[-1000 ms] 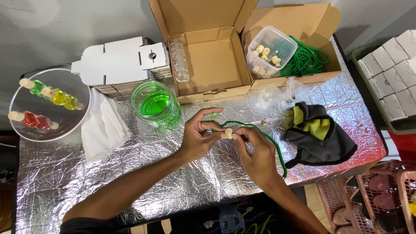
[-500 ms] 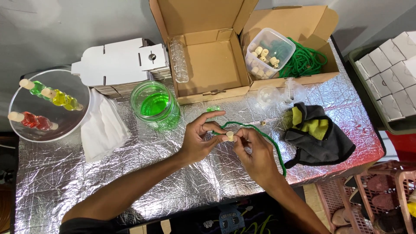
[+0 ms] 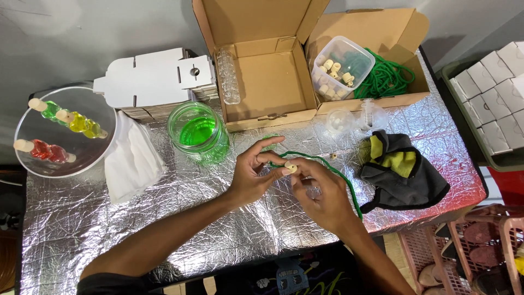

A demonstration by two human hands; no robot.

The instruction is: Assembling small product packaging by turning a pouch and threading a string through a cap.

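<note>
Over the foil-covered table (image 3: 164,229), my left hand (image 3: 254,175) and my right hand (image 3: 322,196) meet at a small cream bead (image 3: 291,168) threaded on a green cord (image 3: 333,169). Fingertips of both hands pinch the bead and cord. The cord loops from my left fingers and runs right and down past my right wrist. A second loose bead (image 3: 333,156) lies on the foil just beyond my right hand.
A green-liquid jar (image 3: 197,133) stands left of my hands. Two open cardboard boxes (image 3: 262,93) sit behind; one holds a bead tub (image 3: 341,68) and green cord coil (image 3: 387,76). A dark cloth (image 3: 401,172), white tissue (image 3: 134,161), bowl with coloured bottles (image 3: 63,131) and white boxes (image 3: 491,93) surround.
My hands have stayed in the same place; the fingers shifted slightly on the bead and cord.
</note>
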